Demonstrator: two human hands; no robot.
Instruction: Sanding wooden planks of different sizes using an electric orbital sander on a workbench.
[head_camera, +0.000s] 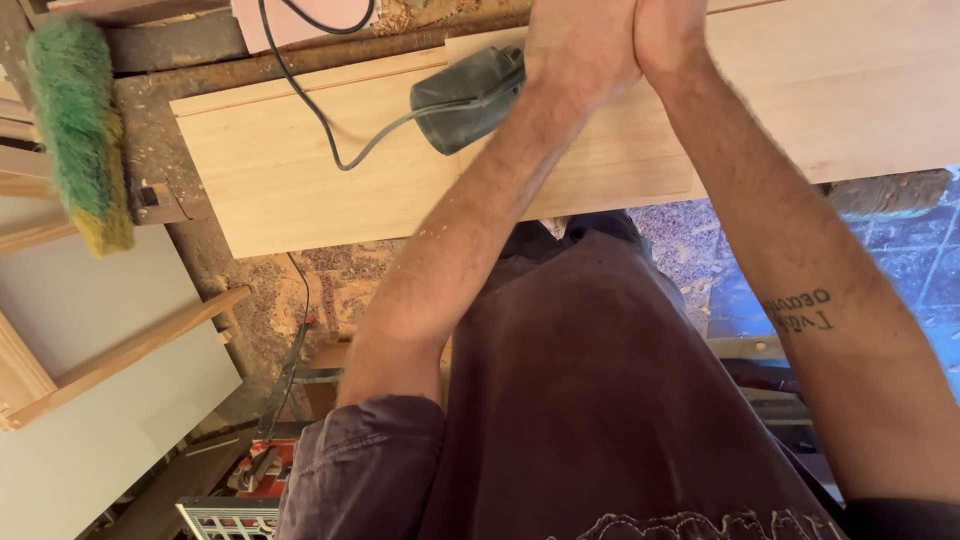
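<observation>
Both hands are pressed together at the top edge of the view, above a pale wooden board (420, 170). Left hand (580, 45) and right hand (675, 35) lie side by side and touch along their inner edges; the upper parts of both, fingers included, are cut off by the frame. Both forearms run up from the lower part of the view and converge at the hands, the left from the purple sleeve at lower left, the right from the lower right corner.

A grey-green power sander (468, 98) sits on the board, directly under and just beside the left hand. The left wrist covers the sander's right end. The hands bear on the tool, but whether the fingers are curled round its body or laid flat on it cannot be told, since the grip is hidden.

A black cable (320, 120) leaves the sander's left side, loops across the board and runs off the top edge. The board rests on a dusty workbench (150, 110). A green-bristled brush (75, 125) lies at the bench's left end, well apart from both hands.
</observation>
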